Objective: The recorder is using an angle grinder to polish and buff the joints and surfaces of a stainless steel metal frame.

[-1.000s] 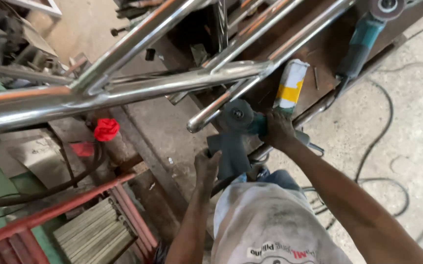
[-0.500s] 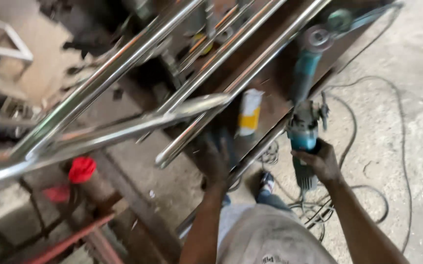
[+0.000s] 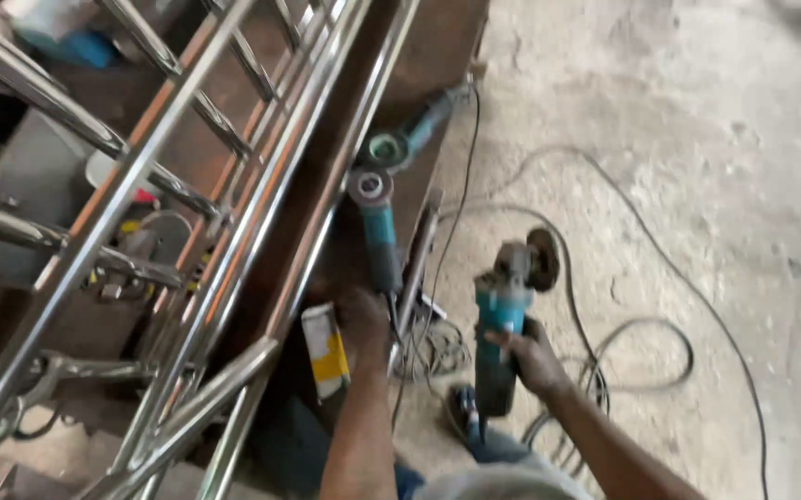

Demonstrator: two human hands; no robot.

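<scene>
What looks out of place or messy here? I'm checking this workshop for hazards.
Loose power cables lie in tangled loops across the concrete floor, right by the person's foot. The right hand holds a teal angle grinder above them, while two more grinders lie at the bench edge.

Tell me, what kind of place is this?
Probably a metal workshop. Shiny steel tubes lie across a rusty bench, the right hand holds a teal grinder, another grinder lies by the left hand, and cables trail over the concrete floor.
</scene>
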